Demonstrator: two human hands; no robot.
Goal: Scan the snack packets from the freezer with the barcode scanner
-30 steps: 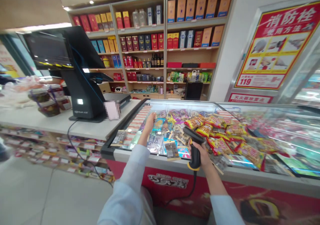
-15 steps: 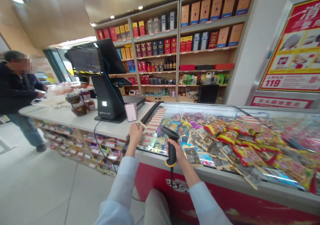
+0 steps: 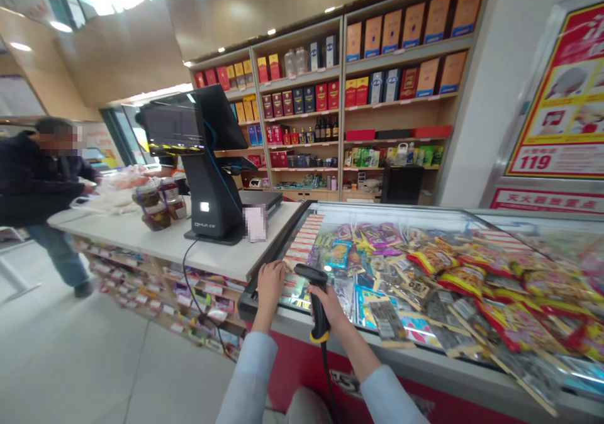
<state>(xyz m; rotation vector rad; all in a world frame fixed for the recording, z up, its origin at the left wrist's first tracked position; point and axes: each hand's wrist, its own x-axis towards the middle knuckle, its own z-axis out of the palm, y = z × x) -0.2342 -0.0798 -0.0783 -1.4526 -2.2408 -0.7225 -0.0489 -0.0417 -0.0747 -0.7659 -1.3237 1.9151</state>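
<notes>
My right hand (image 3: 333, 307) is closed round the grip of a black barcode scanner (image 3: 315, 298) with a yellow base, its head over the left end of the freezer chest's glass lid (image 3: 330, 223). My left hand (image 3: 270, 284) rests on the same glass just left of the scanner, fingers curled down onto a strip of red-and-white labels (image 3: 297, 248). Whether it holds anything is hidden. Many bright snack packets (image 3: 438, 267) lie spread over the lid to the right.
A black checkout terminal (image 3: 202, 160) stands on the white counter (image 3: 141, 235) to the left, with jars (image 3: 158, 204) and bagged goods behind it. A person in dark clothes (image 3: 38, 191) stands at the counter's far end. Shelves of boxed goods (image 3: 349, 90) fill the back wall.
My left hand has drawn back from the packets to the lid's left edge. The scanner has followed it leftward. The view has swung left, bringing the person into sight.
</notes>
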